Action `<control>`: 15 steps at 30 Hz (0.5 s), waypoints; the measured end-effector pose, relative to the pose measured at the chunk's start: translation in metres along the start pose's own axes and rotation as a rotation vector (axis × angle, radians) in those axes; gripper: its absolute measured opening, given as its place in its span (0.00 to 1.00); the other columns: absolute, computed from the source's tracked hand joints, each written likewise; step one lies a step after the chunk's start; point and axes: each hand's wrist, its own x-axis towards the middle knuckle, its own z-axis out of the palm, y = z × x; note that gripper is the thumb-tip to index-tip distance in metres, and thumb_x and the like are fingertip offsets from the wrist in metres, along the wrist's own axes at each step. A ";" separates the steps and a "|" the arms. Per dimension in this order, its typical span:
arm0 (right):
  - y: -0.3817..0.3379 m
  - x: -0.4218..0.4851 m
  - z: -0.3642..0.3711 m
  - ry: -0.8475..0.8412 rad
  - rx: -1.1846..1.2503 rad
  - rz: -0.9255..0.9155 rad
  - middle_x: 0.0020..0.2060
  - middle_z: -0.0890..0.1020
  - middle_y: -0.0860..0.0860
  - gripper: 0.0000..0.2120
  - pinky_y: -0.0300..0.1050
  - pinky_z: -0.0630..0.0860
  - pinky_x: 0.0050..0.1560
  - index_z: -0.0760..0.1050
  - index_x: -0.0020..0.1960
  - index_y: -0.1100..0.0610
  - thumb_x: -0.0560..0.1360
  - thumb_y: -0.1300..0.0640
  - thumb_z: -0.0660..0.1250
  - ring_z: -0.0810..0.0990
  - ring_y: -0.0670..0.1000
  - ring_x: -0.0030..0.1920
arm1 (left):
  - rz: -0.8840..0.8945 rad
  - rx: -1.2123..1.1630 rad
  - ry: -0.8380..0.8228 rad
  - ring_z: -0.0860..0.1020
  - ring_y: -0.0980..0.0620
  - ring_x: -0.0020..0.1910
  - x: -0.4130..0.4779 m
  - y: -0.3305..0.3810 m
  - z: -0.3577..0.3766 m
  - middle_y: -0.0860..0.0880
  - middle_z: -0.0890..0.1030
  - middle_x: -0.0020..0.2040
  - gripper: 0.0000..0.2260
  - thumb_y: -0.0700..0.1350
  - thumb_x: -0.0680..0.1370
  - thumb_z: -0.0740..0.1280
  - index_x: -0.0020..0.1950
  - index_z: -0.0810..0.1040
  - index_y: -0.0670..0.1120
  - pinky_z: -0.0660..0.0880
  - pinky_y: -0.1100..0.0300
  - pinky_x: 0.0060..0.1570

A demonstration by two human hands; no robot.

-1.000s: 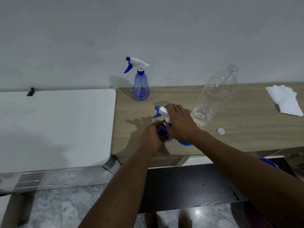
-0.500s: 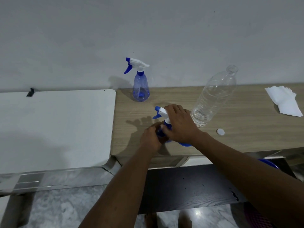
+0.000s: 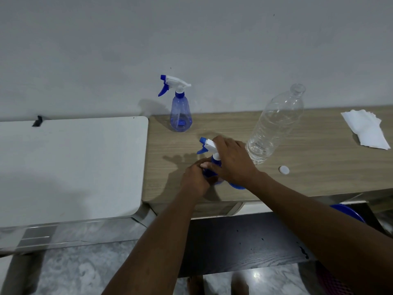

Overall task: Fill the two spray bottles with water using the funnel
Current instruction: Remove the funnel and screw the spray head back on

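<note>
Step, likely: unscrewing sprayer head of near spray bottle [image 3: 208, 172], upright between grips; left grip [image 3: 195, 177] clasping body, right grip [image 3: 231, 162] curled round collar. Next: funnel [image 3: 237, 186], beneath right grip, into open neck.

Wooden table [image 3: 319, 167]: pale grain top, set against the wall, drawer fronts below its front edge.
White table [image 3: 74, 167]: rounded corners, just beside the wooden one on its left, top slightly lower; grey metal frame [image 3: 38, 237] underneath.
Paper napkins [image 3: 365, 130]: small white stack, fanned a little, at the far right of the wooden top.
Black scrap [image 3: 37, 121]: small, at the white table's back edge; what it is cannot be told.
Wall [image 3: 191, 39]: plain grey, a few dark specks.
Dark board [image 3: 234, 241]: black wood grain, low, in front of the wooden table.
Blue rim [image 3: 348, 211]: curved, only partly seen, by the board's right end.
Floor [image 3: 85, 269]: grey marbled tile, glossy.
</note>
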 end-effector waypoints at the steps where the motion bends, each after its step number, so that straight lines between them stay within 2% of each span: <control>1: 0.000 -0.001 0.001 0.002 0.028 -0.015 0.49 0.78 0.51 0.24 0.52 0.73 0.52 0.69 0.59 0.56 0.73 0.40 0.65 0.75 0.53 0.47 | 0.010 -0.005 0.004 0.80 0.56 0.52 0.000 -0.001 0.000 0.58 0.82 0.53 0.25 0.55 0.67 0.79 0.62 0.77 0.58 0.74 0.61 0.51; 4: 0.000 -0.001 -0.004 -0.021 0.135 -0.004 0.50 0.78 0.53 0.19 0.56 0.74 0.53 0.69 0.60 0.58 0.74 0.52 0.69 0.76 0.54 0.47 | 0.007 0.007 0.010 0.80 0.56 0.49 -0.001 0.000 -0.003 0.58 0.81 0.49 0.25 0.56 0.65 0.79 0.60 0.76 0.58 0.75 0.60 0.49; 7: -0.003 -0.003 -0.001 0.018 0.114 0.036 0.47 0.79 0.54 0.17 0.55 0.73 0.51 0.69 0.56 0.59 0.75 0.52 0.70 0.77 0.55 0.44 | -0.006 0.013 -0.006 0.79 0.54 0.48 -0.001 0.003 -0.002 0.58 0.80 0.49 0.25 0.57 0.64 0.80 0.58 0.75 0.59 0.76 0.58 0.49; 10: -0.006 -0.006 0.005 0.081 0.151 0.098 0.45 0.79 0.55 0.18 0.53 0.73 0.44 0.69 0.53 0.59 0.75 0.50 0.72 0.77 0.57 0.40 | -0.030 0.006 -0.026 0.79 0.53 0.50 -0.001 0.004 -0.004 0.57 0.80 0.50 0.25 0.57 0.65 0.80 0.58 0.75 0.57 0.75 0.57 0.51; 13: -0.002 -0.007 0.004 0.104 0.350 0.221 0.42 0.80 0.50 0.18 0.48 0.75 0.39 0.72 0.51 0.56 0.70 0.50 0.77 0.77 0.51 0.39 | -0.052 -0.017 -0.046 0.80 0.55 0.47 -0.002 0.008 -0.008 0.54 0.83 0.51 0.25 0.55 0.65 0.80 0.60 0.78 0.53 0.76 0.59 0.49; 15: -0.001 -0.008 0.001 0.147 0.582 0.322 0.37 0.79 0.46 0.16 0.39 0.72 0.37 0.75 0.47 0.54 0.66 0.53 0.80 0.76 0.45 0.36 | -0.082 -0.098 -0.149 0.82 0.55 0.48 -0.003 0.012 -0.013 0.55 0.84 0.51 0.27 0.54 0.63 0.82 0.60 0.80 0.52 0.79 0.55 0.54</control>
